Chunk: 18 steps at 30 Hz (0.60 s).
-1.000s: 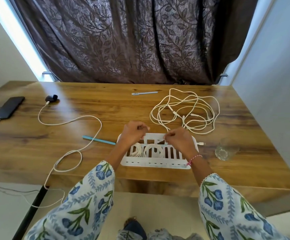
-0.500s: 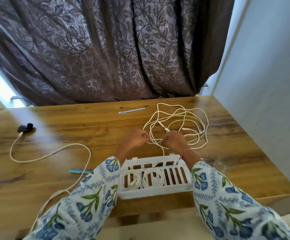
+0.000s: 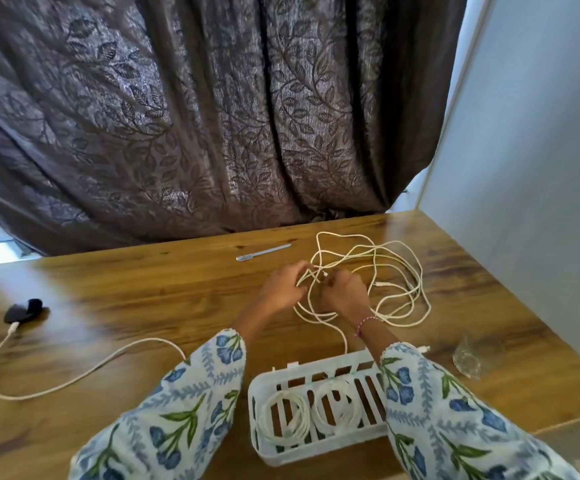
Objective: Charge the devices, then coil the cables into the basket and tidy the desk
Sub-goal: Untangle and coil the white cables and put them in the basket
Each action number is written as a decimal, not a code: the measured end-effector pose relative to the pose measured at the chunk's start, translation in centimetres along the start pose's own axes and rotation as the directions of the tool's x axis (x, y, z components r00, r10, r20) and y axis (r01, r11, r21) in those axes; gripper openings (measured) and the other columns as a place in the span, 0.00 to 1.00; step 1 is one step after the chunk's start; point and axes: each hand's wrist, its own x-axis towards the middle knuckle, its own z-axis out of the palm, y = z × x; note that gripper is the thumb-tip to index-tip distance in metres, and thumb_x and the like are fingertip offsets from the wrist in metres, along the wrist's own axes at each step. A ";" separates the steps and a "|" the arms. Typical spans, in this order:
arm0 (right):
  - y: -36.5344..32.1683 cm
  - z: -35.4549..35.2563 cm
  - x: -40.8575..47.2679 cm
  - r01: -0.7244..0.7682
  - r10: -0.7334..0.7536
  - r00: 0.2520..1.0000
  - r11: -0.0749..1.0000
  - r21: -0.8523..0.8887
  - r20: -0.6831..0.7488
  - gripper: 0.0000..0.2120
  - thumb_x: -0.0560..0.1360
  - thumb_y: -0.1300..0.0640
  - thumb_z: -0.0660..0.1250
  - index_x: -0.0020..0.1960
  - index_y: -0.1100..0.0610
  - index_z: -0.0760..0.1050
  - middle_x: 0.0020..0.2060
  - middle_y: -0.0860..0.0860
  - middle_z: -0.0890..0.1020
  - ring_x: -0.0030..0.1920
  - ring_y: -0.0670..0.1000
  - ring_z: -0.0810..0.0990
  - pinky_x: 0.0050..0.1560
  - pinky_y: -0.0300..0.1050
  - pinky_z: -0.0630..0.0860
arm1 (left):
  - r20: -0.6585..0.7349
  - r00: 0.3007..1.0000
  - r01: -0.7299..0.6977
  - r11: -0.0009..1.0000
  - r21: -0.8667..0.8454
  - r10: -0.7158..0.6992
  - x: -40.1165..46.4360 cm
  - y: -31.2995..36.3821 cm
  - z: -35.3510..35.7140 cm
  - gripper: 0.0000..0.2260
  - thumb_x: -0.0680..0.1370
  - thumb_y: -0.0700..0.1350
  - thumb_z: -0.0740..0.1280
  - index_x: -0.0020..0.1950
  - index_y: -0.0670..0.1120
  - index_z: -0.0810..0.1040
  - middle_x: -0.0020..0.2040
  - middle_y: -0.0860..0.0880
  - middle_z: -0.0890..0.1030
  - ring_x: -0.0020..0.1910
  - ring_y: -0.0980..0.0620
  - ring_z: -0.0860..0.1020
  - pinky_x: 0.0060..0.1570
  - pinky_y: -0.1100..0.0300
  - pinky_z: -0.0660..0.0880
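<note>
Both hands, left (image 3: 283, 289) and right (image 3: 342, 294), pinch strands of the tangled cable (image 3: 399, 271), so untangling must precede coiling into the basket (image 3: 264, 441).

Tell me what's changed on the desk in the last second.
Both hands left the basket and reached forward: the left hand and right hand now grip strands of the tangled white cable. Unchanged: two coils in the basket, the glass, the pen, the black device.
</note>
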 end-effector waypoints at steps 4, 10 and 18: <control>-2.6 -4.8 -0.3 0.300 -0.274 0.948 0.939 0.165 -0.165 0.07 0.75 0.63 0.62 0.45 0.61 0.79 0.37 0.55 0.81 0.38 0.52 0.79 0.41 0.43 0.68 | -0.059 0.984 -0.159 0.974 0.161 0.171 2.3 1.2 -1.8 0.27 0.75 0.44 0.68 0.72 0.48 0.65 0.72 0.46 0.64 0.72 0.47 0.62 0.69 0.49 0.61; -2.9 -11.5 1.0 0.433 -0.280 0.894 0.744 0.509 -0.350 0.08 0.78 0.64 0.60 0.44 0.57 0.76 0.29 0.46 0.72 0.28 0.38 0.70 0.34 0.30 0.65 | -0.291 0.942 -0.226 0.957 -0.181 0.167 4.7 4.3 -4.9 0.06 0.78 0.41 0.63 0.49 0.41 0.78 0.43 0.46 0.81 0.41 0.54 0.76 0.40 0.61 0.71; -2.2 -15.0 1.9 0.319 -0.188 0.948 0.529 0.786 -0.258 0.11 0.79 0.63 0.56 0.43 0.53 0.73 0.25 0.42 0.71 0.22 0.40 0.61 0.23 0.33 0.55 | -0.005 0.991 -0.126 0.895 -0.428 0.137 6.8 6.3 -3.5 0.30 0.72 0.37 0.71 0.72 0.43 0.64 0.59 0.44 0.72 0.61 0.50 0.72 0.63 0.54 0.70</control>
